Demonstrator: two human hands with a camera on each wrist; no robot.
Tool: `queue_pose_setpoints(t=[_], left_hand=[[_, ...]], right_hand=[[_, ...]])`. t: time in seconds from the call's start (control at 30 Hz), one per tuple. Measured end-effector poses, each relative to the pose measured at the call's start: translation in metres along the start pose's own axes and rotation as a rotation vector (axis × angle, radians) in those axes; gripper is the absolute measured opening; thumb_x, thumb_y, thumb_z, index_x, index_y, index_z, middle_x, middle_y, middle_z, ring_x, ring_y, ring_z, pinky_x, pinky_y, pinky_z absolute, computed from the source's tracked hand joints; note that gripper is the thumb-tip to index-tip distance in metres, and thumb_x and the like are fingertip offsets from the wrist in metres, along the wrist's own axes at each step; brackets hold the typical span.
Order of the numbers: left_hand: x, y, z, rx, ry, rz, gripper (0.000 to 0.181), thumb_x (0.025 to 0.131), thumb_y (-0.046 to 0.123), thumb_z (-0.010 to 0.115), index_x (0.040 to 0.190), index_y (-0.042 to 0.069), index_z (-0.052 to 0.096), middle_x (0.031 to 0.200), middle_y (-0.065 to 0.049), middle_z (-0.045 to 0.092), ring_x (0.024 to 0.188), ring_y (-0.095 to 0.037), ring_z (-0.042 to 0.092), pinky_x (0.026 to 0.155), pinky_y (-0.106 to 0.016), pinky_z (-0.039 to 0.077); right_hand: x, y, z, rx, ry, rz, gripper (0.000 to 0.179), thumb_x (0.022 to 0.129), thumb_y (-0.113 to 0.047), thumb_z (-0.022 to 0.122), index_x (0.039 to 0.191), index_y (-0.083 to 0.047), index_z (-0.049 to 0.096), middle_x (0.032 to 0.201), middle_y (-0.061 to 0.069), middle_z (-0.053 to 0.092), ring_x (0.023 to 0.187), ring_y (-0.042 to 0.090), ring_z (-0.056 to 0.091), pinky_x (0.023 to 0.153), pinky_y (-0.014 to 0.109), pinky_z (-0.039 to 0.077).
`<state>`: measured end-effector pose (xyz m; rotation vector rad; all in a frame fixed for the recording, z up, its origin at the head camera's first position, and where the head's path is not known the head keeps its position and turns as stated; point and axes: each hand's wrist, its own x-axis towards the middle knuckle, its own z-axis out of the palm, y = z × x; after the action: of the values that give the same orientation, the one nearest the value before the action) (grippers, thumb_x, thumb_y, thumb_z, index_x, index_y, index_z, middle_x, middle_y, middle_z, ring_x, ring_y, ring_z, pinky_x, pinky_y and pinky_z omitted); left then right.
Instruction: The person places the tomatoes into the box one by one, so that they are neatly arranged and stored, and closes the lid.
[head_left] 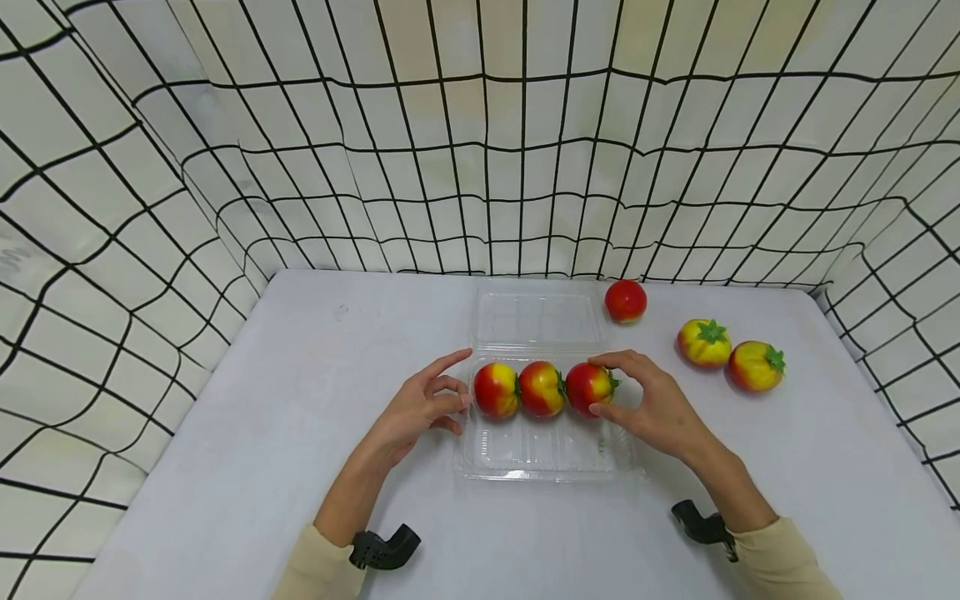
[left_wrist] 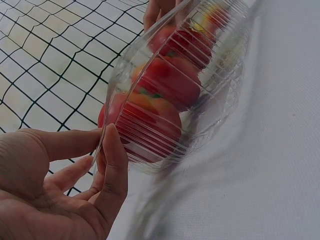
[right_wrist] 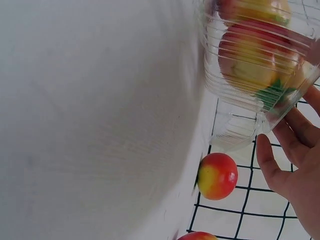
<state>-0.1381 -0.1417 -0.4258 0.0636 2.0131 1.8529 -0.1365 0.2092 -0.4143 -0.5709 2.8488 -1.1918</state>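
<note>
The right grip is holding the right fruit, one fingertip pressing toward the far edge of the surface, the thumb toward the near edge. This fruit is lying to the grip's left, its leafy crown pointing toward the right edge. It is ending a row that is running parallel to the far edge inside the box, with the middle fruit sitting just beside it. The left grip is pinching the box's left rim. Toward the far right corner, the yellow pair is lying nearer the right grip.
</note>
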Motion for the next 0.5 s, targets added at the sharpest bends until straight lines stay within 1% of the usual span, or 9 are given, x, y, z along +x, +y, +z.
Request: queue_pose_setpoints(t=[0.2,0.5], left_hand=[[-0.0006,-0.0004,-0.0003,0.001,0.004,-0.001,0.069,0.098,0.010,0.068,0.160,0.022,0.041,0.103,-0.006,0.062,0.083,-0.020,0.065,0.071,-0.029,0.064],[-0.0006,0.0002,0.0006,0.001,0.002,-0.001,0.070,0.097,0.010,0.069,0.160,0.022,0.041,0.102,-0.005,0.062,0.083,-0.020,0.065,0.071,-0.028,0.064]], right_hand=[[0.0016,0.0003,0.0030,-0.038,0.004,-0.018,0.060,0.084,-0.017,0.087,0.139,-0.018,0.064,0.140,0.008,0.064,0.134,0.032,0.057,0.109,0.060,0.052],[0.0005,0.0020,0.0033,-0.041,0.012,-0.037,0.058,0.085,-0.016,0.086,0.138,-0.016,0.065,0.138,0.009,0.064,0.132,0.033,0.059,0.107,0.058,0.054]])
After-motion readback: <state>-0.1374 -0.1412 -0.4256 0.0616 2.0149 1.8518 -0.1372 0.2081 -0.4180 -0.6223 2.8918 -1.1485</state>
